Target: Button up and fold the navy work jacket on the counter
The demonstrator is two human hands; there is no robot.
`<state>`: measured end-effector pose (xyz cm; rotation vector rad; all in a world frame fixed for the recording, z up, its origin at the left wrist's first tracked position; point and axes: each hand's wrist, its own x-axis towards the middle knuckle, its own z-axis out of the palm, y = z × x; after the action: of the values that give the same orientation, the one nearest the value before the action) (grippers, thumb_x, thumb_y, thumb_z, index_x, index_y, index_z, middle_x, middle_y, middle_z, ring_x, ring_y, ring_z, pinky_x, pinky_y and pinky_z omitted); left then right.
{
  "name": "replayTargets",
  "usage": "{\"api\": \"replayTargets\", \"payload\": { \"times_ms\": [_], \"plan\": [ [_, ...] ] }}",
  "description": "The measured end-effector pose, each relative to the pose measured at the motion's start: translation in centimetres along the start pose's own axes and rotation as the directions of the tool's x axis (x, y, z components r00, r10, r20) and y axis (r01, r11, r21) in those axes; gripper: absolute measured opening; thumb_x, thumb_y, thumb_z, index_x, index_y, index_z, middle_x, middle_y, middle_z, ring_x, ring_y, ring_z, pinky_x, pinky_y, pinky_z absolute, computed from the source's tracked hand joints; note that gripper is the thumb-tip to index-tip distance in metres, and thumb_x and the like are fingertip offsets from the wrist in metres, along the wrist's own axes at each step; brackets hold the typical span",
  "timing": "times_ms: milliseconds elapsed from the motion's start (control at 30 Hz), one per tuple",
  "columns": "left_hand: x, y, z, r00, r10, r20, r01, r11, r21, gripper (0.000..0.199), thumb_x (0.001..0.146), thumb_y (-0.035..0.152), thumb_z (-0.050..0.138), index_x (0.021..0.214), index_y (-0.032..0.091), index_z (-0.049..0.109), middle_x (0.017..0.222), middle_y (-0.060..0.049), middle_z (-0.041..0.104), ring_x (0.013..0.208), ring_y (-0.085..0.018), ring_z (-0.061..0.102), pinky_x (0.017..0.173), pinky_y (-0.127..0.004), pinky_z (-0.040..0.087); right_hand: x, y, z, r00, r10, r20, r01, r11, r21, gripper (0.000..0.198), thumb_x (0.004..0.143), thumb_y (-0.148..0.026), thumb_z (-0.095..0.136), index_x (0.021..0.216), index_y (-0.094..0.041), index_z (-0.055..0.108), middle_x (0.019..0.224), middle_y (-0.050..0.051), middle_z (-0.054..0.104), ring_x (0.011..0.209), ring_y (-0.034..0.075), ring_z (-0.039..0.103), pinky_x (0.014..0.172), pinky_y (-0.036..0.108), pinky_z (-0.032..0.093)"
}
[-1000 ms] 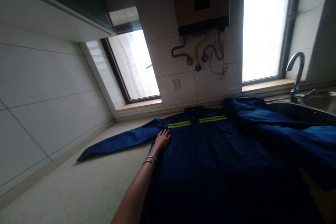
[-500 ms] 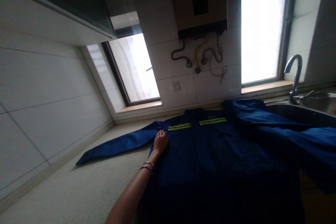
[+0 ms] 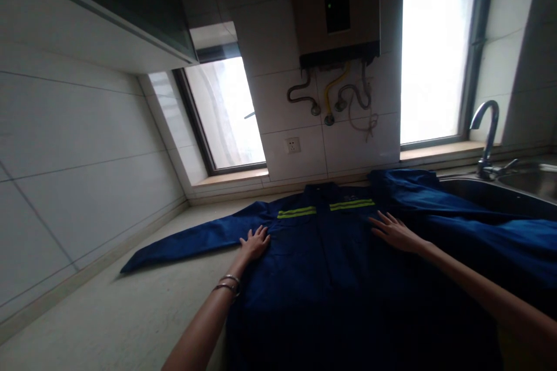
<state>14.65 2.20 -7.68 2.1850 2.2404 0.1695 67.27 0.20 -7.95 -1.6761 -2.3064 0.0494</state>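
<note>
A dark blue work jacket point(image 3: 304, 266) with yellow-green stripes across the chest lies front up, its collar toward the wall. Its left-hand sleeve point(image 3: 187, 240) stretches out over the countertop; the other sleeve point(image 3: 491, 237) lies bunched and wrinkled toward the sink. My left hand point(image 3: 256, 244), with bangles at the wrist, rests fingers spread on the jacket's side edge below the armpit. Over the right chest, just under the stripe, my right hand point(image 3: 398, 233) is stretched out with fingers apart. Neither hand grips the cloth. The jacket's lower part fades into shadow.
A pale countertop point(image 3: 143, 301) runs along the tiled wall at left. The sink point(image 3: 531, 179) and its curved faucet point(image 3: 489, 133) stand at right, beside the sleeve. A water heater point(image 3: 339, 11) with pipes hangs on the wall. A cabinet point(image 3: 108, 17) juts out upper left.
My right hand has come into view from the right, over the jacket's chest. My left hand has shifted slightly down and left, and its fingers have spread.
</note>
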Motion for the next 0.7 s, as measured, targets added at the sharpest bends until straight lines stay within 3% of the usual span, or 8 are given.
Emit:
{"api": "replayTargets", "payload": {
  "times_ms": [200,533,633,700],
  "plan": [
    [-0.4,0.4,0.0,0.995,-0.085,-0.050,0.083,0.996,-0.043,0.055,0.086,0.054,0.025,0.136,0.033,0.035,0.147,-0.005,0.026,0.130,-0.045,0.017,0.085,-0.077,0.018,-0.1,0.6,2.3,0.999,0.007,0.040,-0.005,0.999,-0.042,0.054,0.085,-0.060,0.027,0.136,-0.042,0.033,0.146,-0.002,0.026,0.133,0.034,0.019,0.102,0.057,0.022],
    [-1.2,0.7,0.1,0.981,-0.127,-0.144,0.117,0.990,-0.078,0.047,0.086,0.044,0.031,0.131,0.033,0.042,0.143,-0.005,0.034,0.129,-0.039,0.025,0.087,-0.074,0.021,0.6,1.2,3.0,0.997,0.035,0.066,-0.030,0.996,-0.081,0.063,0.084,-0.066,0.018,0.140,-0.038,0.024,0.148,0.002,0.018,0.133,0.035,0.019,0.101,0.057,0.021],
    [-0.9,0.5,-0.7,0.968,-0.161,-0.194,0.146,0.985,-0.088,0.046,0.088,0.043,0.028,0.128,0.028,0.045,0.141,-0.008,0.037,0.125,-0.035,0.033,0.090,-0.066,0.028,0.6,1.2,2.9,0.997,0.042,0.071,-0.036,0.996,-0.082,0.063,0.084,-0.066,0.019,0.140,-0.038,0.023,0.149,0.002,0.017,0.133,0.035,0.019,0.102,0.056,0.021],
    [-0.6,-1.1,-1.8,0.952,-0.185,-0.243,0.164,0.981,-0.105,0.046,0.090,0.040,0.024,0.125,0.023,0.049,0.136,-0.010,0.043,0.120,-0.028,0.042,0.094,-0.053,0.034,0.6,1.2,2.9,0.996,0.048,0.074,-0.041,0.995,-0.093,0.062,0.084,-0.066,0.019,0.140,-0.038,0.023,0.149,0.002,0.018,0.133,0.035,0.019,0.102,0.055,0.021]
  ]
}}
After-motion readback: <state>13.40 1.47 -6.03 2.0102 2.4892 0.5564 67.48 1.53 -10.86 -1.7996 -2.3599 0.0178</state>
